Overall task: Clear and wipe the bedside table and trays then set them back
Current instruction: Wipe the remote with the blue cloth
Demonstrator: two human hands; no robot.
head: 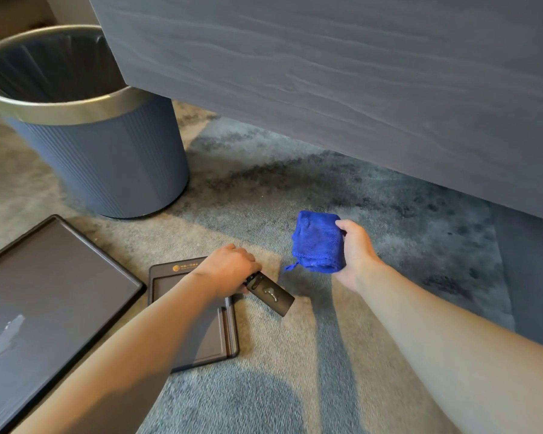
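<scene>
Carpeted floor (295, 355), two dark trays, left hand (229, 266) gripping black remote (271, 294), right hand (356, 249) clutching folded blue cloth (317, 242).

On the grey carpet (264, 386), a large dark rectangular tray (54, 286) is placed left of a small dark logo tray (201, 333); a ribbed blue plastic bin (107, 158) is parked behind both.

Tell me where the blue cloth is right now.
In the head view, the blue cloth is folded in the right hand, held above the carpet right of centre, beside the left hand gripping a dark remote.
</scene>
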